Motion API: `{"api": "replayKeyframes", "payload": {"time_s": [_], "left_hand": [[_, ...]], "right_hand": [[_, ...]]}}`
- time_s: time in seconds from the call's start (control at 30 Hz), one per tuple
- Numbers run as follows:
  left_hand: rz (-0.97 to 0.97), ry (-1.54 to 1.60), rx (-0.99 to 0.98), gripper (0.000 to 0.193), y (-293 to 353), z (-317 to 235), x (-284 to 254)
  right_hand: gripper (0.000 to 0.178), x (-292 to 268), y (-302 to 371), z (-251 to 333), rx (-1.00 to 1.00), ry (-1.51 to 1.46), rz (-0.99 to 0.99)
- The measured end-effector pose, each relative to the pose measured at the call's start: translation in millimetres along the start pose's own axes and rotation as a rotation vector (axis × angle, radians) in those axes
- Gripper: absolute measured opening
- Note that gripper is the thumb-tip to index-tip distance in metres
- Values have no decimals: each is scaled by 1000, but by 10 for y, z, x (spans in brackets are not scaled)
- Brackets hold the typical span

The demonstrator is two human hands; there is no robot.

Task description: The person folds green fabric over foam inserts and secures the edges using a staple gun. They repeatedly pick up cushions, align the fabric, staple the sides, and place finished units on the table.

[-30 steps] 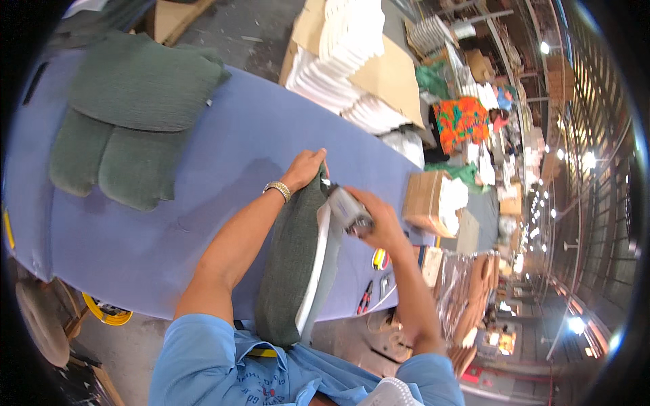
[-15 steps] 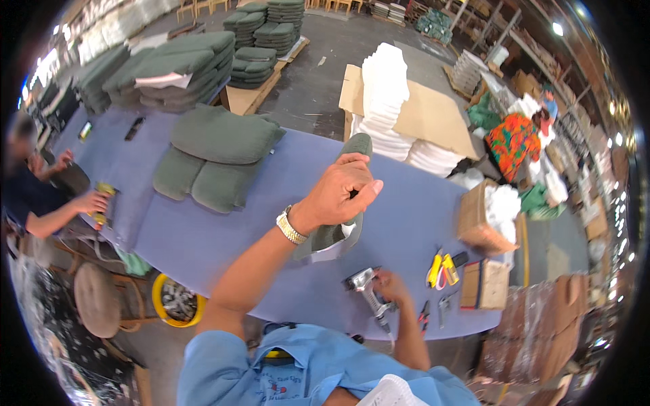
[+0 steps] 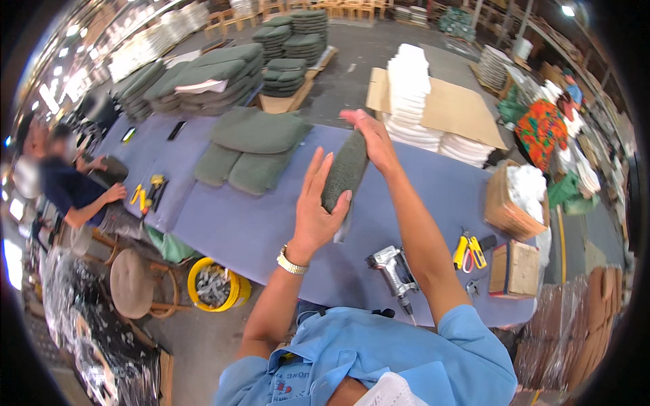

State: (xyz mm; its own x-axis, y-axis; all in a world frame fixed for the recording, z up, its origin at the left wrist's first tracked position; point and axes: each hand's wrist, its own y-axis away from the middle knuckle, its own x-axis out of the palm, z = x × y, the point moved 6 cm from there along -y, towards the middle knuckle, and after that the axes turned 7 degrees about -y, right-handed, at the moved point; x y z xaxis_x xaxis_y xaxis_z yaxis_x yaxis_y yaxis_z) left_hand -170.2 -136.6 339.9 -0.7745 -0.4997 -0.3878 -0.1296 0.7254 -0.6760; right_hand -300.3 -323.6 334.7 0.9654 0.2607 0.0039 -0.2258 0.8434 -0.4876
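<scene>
A dark green padded cushion (image 3: 347,172) stands on edge above the blue table, seen narrow side up, between my two hands. On its left side lies my left hand (image 3: 315,206), fingers straight, thumb against the near end. My right hand (image 3: 374,141) presses its palm along the far right side, fingers stretched past the top. Together the palms hold the cushion. A silver staple gun (image 3: 391,271) with a hose rests on the table in front of me, touched by neither hand. Left of the cushion, several similar green cushions (image 3: 254,145) lie overlapping.
Yellow-handled cutters (image 3: 470,252) lie right of the staple gun, near a small cardboard box (image 3: 514,269) and a carton of white stuffing (image 3: 511,203). A yellow bucket (image 3: 218,284) stands by the near edge. At far left sits another person (image 3: 84,179). White pads (image 3: 408,88) are stacked beyond.
My right hand has left the staple gun and moved up to the cushion's right side. The left hand has shifted to its left side. The person at left has put down a yellow tool.
</scene>
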Motion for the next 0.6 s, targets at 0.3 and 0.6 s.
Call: {"api": "replayKeyframes", "payload": {"time_s": [0.3,0.6], "left_hand": [[172,-582,-213,70,-140,229,-648],[303,-549,-317,58,-169,243,-791]], "right_hand": [[52,1072,164,253,-67,144,60],[43,860,530,-330,-137,138,-99]]}}
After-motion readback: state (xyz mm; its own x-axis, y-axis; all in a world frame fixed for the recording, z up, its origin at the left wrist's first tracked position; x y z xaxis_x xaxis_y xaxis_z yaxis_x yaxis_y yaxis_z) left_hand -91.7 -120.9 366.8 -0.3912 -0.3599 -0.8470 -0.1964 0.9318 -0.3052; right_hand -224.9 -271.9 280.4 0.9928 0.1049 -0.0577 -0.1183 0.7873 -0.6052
